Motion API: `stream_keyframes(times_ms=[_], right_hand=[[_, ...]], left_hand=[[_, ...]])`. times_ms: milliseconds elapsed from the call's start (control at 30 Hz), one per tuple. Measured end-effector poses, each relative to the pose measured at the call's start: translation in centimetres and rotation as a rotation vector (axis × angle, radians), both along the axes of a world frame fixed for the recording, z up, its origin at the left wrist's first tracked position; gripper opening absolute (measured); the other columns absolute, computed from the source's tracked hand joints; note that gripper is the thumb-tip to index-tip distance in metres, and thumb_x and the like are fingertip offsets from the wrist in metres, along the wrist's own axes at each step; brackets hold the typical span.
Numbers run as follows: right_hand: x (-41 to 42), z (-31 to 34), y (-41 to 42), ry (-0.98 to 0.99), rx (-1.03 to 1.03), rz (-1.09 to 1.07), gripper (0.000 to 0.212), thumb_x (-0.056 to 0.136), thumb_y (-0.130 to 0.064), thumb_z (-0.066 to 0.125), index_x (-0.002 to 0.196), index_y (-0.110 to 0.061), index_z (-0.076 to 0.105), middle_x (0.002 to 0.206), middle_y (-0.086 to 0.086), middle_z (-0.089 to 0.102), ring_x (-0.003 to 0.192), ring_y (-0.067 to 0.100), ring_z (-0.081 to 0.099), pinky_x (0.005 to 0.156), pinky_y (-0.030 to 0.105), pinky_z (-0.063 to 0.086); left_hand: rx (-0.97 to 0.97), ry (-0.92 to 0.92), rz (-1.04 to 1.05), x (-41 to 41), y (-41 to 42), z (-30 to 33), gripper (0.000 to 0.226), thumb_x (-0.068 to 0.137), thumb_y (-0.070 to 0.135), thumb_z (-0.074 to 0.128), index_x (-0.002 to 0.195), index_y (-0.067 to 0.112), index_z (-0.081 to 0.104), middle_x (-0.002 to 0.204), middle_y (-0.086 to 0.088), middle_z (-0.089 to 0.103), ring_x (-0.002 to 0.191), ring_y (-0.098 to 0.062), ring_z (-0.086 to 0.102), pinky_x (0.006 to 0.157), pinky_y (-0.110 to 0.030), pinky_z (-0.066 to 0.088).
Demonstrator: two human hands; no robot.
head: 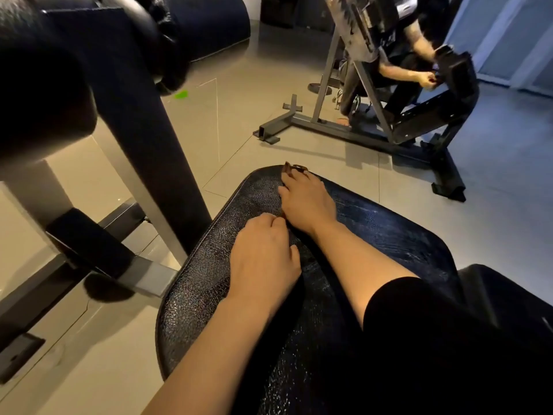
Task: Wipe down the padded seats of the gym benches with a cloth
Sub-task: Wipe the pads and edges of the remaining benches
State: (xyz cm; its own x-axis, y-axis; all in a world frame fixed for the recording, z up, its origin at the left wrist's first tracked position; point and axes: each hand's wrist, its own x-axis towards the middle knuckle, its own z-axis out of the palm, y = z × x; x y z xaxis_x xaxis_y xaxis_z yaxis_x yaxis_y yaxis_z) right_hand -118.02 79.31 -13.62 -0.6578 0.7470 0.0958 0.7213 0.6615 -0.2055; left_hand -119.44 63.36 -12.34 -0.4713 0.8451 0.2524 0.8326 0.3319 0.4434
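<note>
Dim indoor light with cool daylight entering from the upper right falls across a pale tiled floor (269, 94), which carries soft reflections. The cracked seat pad (389, 223) glints with small highlights. A dark padded roller (45, 85) at upper left is blurred and near black; wide-angle distortion bends the edges.

Both hands — left hand (263, 253), right hand (305, 202) — rest on padded seat (389, 229).

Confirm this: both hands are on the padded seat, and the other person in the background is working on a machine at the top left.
Not quite. The head view shows the other person at the top right. The left hand and right hand are on the padded seat.
</note>
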Motion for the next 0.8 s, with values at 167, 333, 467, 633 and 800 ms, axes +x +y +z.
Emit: stream_keyframes(times_ms=[167,333,467,633,800], right_hand=[[5.4,-0.2,1.1,-0.011,0.013,-0.152,0.050,0.099,-0.033,0.021,0.140,-0.015,0.044,0.147,0.005,0.042,0.137,0.029,0.032,0.114,0.044,0.025],[11.8,-0.2,1.6,-0.002,-0.001,-0.299,0.045,0.103,-0.030,0.025,0.141,-0.014,0.043,0.151,0.005,0.038,0.140,0.027,0.027,0.114,0.041,0.023],[13.5,0.0,1.1,-0.035,-0.033,-0.368,0.050,0.105,-0.035,0.023,0.150,-0.016,0.033,0.158,0.003,0.026,0.145,0.028,0.016,0.118,0.042,0.019],[10.7,0.4,-0.6,-0.067,-0.007,-0.379,0.048,0.104,-0.032,0.026,0.147,-0.013,0.035,0.157,0.006,0.027,0.145,0.029,0.017,0.118,0.046,0.016],[3.3,0.8,-6.0,-0.048,0.020,-0.083,0.047,0.103,-0.033,0.031,0.145,-0.012,0.037,0.156,0.008,0.030,0.144,0.028,0.021,0.119,0.048,0.015]], left_hand=[[-0.039,0.063,-0.089,2.3,0.5,-0.3,0.032,0.091,0.035,0.052,0.116,0.015,0.056,0.124,-0.003,0.053,0.118,-0.022,0.046,0.100,-0.031,0.035],[-0.055,0.084,-0.171,4.0,0.5,-0.6,0.039,0.093,0.037,0.049,0.125,0.015,0.053,0.133,-0.002,0.048,0.126,-0.021,0.041,0.108,-0.031,0.029],[-0.083,0.102,-0.184,3.3,-0.4,-0.6,0.039,0.093,0.040,0.049,0.124,0.016,0.052,0.133,-0.001,0.048,0.126,-0.020,0.041,0.107,-0.030,0.029],[-0.113,0.106,-0.079,0.6,-2.3,0.1,0.035,0.091,0.038,0.052,0.116,0.013,0.055,0.124,-0.004,0.052,0.118,-0.023,0.046,0.098,-0.033,0.038],[-0.154,0.078,0.061,-1.6,-3.7,0.6,0.027,0.091,0.027,0.052,0.109,0.007,0.056,0.119,-0.011,0.054,0.112,-0.030,0.050,0.090,-0.040,0.043]])
